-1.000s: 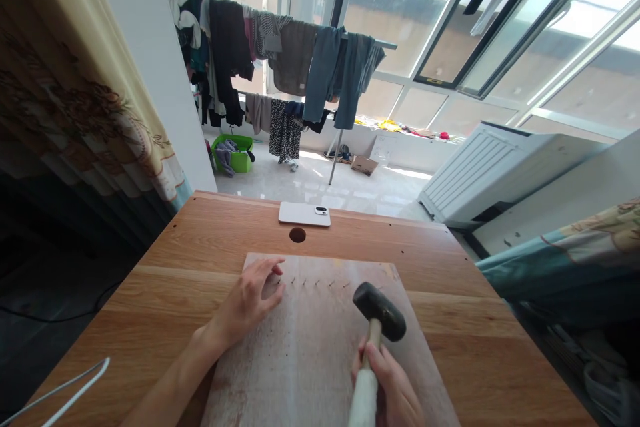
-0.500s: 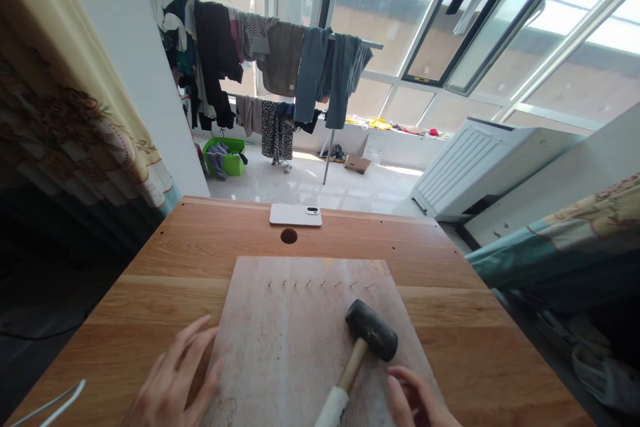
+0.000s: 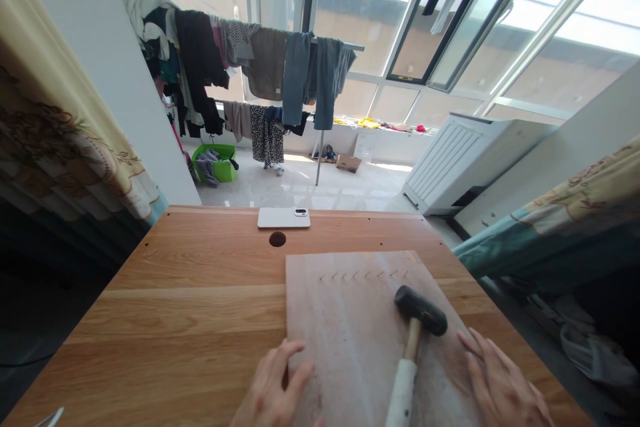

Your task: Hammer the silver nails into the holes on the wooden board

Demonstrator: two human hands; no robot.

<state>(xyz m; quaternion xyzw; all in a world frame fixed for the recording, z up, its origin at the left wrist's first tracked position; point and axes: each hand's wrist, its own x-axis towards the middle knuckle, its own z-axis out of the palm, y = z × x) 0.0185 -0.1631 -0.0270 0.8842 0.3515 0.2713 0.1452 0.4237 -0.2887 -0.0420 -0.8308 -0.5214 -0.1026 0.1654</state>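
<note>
On the wooden desk lies a flat wooden board (image 3: 345, 340), with a row of several nails (image 3: 367, 275) standing at a slant near its far edge. A mallet (image 3: 421, 310) with a black head and a white-gripped handle rests on the board's right half. My left hand (image 3: 275, 383) holds the left edge, its thumb on top of the board. Against the right edge, to the right of the mallet, my right hand (image 3: 505, 380) grips the board with fingers extended. Neither hand touches the mallet.
A white phone (image 3: 283, 217) lies at the desk's far edge, just beyond a round hole (image 3: 277, 239). Farther back are a clothes rack with laundry (image 3: 265, 67), a green basket (image 3: 227, 170) and a white cabinet-like unit (image 3: 450, 160). Curtains (image 3: 65, 100) hang at both sides.
The board has slid to the right across the desk and turned slightly, carrying the mallet and nails. Both hands have moved right with it, and my right hand is now at its right edge.
</note>
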